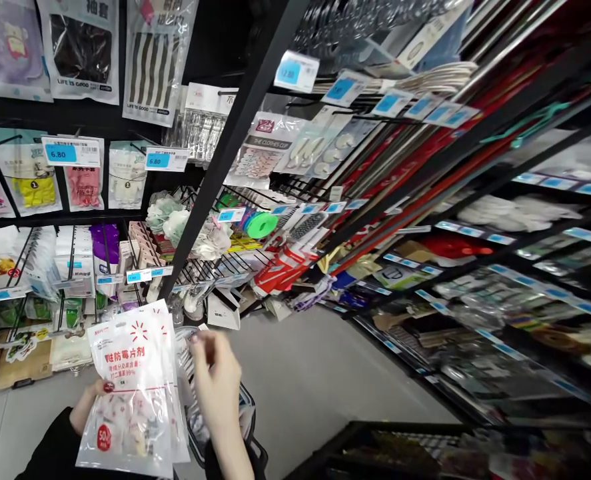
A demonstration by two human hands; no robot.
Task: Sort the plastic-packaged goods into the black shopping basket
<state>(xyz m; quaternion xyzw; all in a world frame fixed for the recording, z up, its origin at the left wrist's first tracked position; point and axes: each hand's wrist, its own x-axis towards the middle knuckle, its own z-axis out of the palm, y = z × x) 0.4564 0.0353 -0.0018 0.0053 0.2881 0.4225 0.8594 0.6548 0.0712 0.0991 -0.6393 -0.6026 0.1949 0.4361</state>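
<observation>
My left hand (pixel 92 400) grips white plastic packets of anti-mould tablets (pixel 130 373) with red Chinese print, the thumb on the front one. A second packet (pixel 178 407) shows behind it, overlapped. To the right of them, my right hand (pixel 218 373) is raised with its fingers curled in and the fingertips together near the packets' upper edge. Whether it pinches anything small is hidden. A shopping basket (pixel 248 400) with a dark rim is partly visible below and behind my right hand, with light-coloured packs in it.
Shelves ahead hold hanging gloves (pixel 35 183), sleeve covers (pixel 82 57), clothes clips (pixel 262 150) and bath puffs (pixel 168 213). A black post (pixel 225 153) stands between bays. Grey floor (pixel 300 373) runs along the aisle, with another loaded shelf (pixel 500 320) on the right.
</observation>
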